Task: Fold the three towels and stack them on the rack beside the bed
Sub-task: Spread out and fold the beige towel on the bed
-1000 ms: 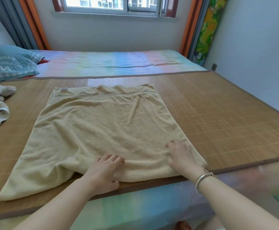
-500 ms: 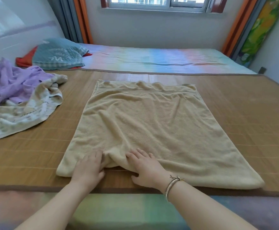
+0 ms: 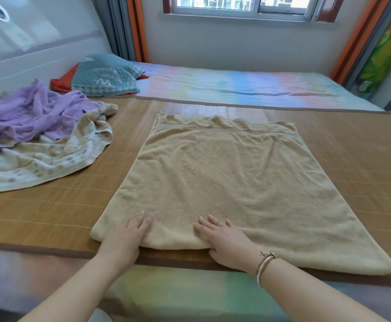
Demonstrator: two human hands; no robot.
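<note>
A tan towel [image 3: 231,182] lies spread flat on a bamboo mat [image 3: 50,210] covering the bed, near edge just by the mat's front border. Person leans in from the front. Left hand [image 3: 127,233] rests palm-down on the towel's near-left corner, fingers straight and close together. Right hand [image 3: 224,240] rests palm-down beside it, approx. mid-way along the near edge, fingers spread a little; neither grips anything. A thin bracelet [image 3: 264,263] sits on the right wrist. To the left on the mat, well apart from the tan towel, a purple towel [image 3: 25,117] lies crumpled, w/ a cream patterned towel [image 3: 45,161] bunched against and partly under it. Behind them, a teal pillow [image 3: 104,76]. Far side: pastel rainbow sheet [image 3: 236,84] below a window [image 3: 243,5].
</note>
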